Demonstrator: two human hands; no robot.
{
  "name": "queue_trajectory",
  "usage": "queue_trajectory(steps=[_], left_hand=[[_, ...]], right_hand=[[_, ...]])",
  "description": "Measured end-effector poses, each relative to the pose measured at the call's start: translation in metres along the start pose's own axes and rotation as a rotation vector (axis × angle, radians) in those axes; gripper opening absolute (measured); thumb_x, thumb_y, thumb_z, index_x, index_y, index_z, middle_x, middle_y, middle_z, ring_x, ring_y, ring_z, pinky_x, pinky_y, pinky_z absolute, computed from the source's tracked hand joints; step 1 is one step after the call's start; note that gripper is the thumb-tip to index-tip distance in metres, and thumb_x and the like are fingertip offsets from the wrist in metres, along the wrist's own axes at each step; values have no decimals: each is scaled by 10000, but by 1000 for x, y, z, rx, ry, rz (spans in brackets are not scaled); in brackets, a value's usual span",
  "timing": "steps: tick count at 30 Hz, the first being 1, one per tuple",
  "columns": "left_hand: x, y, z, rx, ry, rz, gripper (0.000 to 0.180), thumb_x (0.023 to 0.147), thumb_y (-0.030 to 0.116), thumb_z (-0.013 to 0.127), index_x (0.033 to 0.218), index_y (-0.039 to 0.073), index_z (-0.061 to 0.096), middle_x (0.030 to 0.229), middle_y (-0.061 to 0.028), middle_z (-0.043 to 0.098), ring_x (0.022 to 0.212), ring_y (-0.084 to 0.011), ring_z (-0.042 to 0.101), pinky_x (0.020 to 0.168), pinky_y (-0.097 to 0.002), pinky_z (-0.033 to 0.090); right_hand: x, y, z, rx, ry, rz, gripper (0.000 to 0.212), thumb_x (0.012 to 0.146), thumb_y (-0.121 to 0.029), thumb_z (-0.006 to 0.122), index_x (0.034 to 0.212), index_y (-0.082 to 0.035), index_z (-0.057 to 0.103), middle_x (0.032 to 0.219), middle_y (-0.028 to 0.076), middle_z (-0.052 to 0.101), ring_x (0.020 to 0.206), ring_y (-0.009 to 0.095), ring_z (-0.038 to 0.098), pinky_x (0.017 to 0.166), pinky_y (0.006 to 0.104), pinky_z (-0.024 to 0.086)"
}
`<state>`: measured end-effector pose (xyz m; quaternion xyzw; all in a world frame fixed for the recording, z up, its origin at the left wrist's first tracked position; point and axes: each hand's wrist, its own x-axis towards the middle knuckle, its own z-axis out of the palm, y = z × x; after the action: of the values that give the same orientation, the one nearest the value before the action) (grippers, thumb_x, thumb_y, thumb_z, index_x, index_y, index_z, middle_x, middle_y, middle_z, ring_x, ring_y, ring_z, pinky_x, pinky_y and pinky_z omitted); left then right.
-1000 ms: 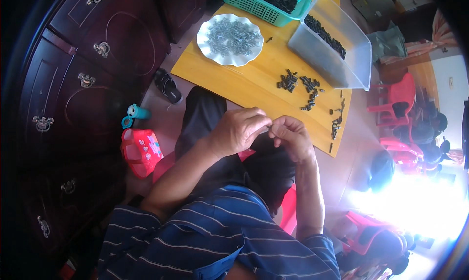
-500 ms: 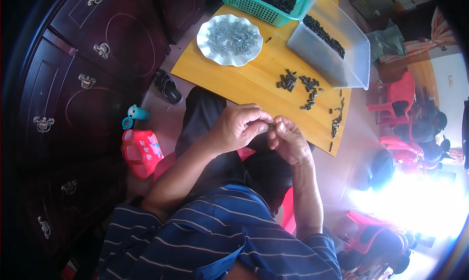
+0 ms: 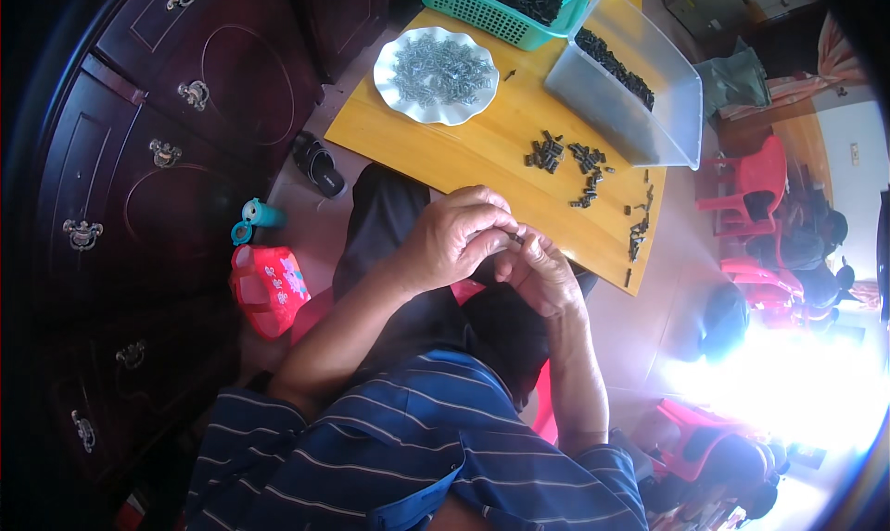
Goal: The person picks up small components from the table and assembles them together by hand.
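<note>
Above my lap, just off the table's near edge, my left hand and my right hand meet at the fingertips. Both are closed in a pinch on a small dark piece, mostly hidden by the fingers. On the wooden table beyond them lie small black cylindrical pieces in loose heaps. More such pieces are scattered along the right edge. A white scalloped plate holds many small shiny, silvery pieces, too fine to make out.
At the table's far side stand a green basket and a clear plastic bin, both holding black pieces. Left of me are dark drawers, a sandal, a teal bottle and a red bag. Red chairs stand right.
My right hand has turned slightly and shifted a little left, its fingers closer to my left fingertips. The left hand stays almost in place. Things on the table have not moved.
</note>
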<state>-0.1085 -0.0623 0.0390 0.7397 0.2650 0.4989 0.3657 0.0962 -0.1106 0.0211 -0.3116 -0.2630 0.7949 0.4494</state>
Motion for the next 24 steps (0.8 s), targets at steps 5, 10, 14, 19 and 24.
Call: queue_trajectory(steps=[5,10,14,19,24], left_hand=[[1,1,-2,-2,-11,32,181,816,-35,751,986,21,723,984,-107,683,908,-273,685,794,-358,544],[-2,1,-1,7,-55,7,210,814,-23,754,1015,31,720,1035,-117,698,957,-287,695,830,-373,551],[-4,-2,-1,16,-127,-27,247,805,-45,732,1037,41,721,1076,-119,702,997,-296,695,858,-376,555],[-3,-2,0,38,-133,-22,292,795,-30,734,1078,41,714,1105,-133,699,1017,-305,692,876,-378,556],[-3,-1,0,11,-121,-22,338,787,20,770,1119,46,708,1146,-145,689,1017,-310,690,880,-383,556]], right_hand=[[0,3,0,1,-33,-10,465,989,-365,676,1308,-27,647,966,60,679,802,148,632,771,297,525],[-1,-2,-10,180,-140,76,354,978,-247,705,1244,-23,639,895,35,621,728,123,575,689,263,479],[0,-5,-7,61,-100,105,456,923,-261,763,1283,-47,583,868,33,585,698,107,517,683,269,466],[0,-1,-8,106,-82,81,352,971,-192,688,1270,-31,596,964,56,644,734,115,591,698,268,521],[2,-5,3,118,-82,51,354,980,-185,678,1296,-48,594,1061,46,652,810,121,624,726,267,527]])
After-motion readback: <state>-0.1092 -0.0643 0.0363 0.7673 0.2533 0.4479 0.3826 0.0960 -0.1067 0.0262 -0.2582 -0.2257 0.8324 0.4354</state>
